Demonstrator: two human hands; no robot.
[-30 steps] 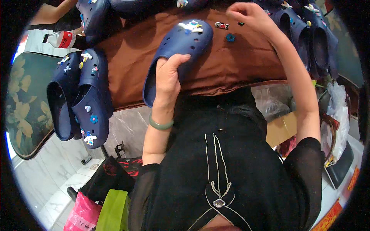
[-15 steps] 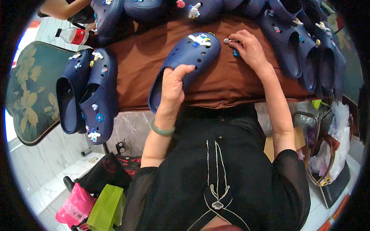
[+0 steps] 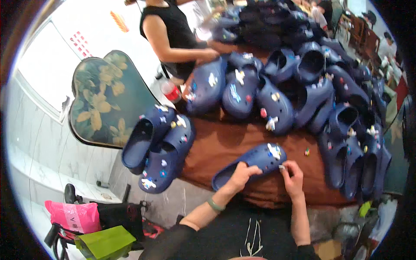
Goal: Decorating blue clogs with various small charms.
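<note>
My left hand (image 3: pixel 243 176) is closed around the side of a navy blue clog (image 3: pixel 255 159), its thumb across the upper. The clog lies tilted over the brown cloth, toe toward the right, with a white and blue charm (image 3: pixel 274 151) on its toe. At the toe's near edge, my right hand (image 3: pixel 294 174) pinches a small pale shoe charm (image 3: pixel 282 167); its exact shape is blurred. Another little coloured charm (image 3: pixel 307 151) lies on the brown cloth (image 3: pixel 212 145) beyond that hand.
Two decorated clogs (image 3: pixel 167 162) stand at the table's left edge. Many navy clogs (image 3: pixel 277 106) are piled at the far side and right. A co-worker (image 3: pixel 167 34) stands at the far left, near a bottle (image 3: pixel 170 92). A green chair back (image 3: pixel 97 104) is left.
My view has lifted, bringing the far pile and the co-worker into sight. My right hand has moved from the loose charms on the cloth to the clog's toe, carrying a charm.
</note>
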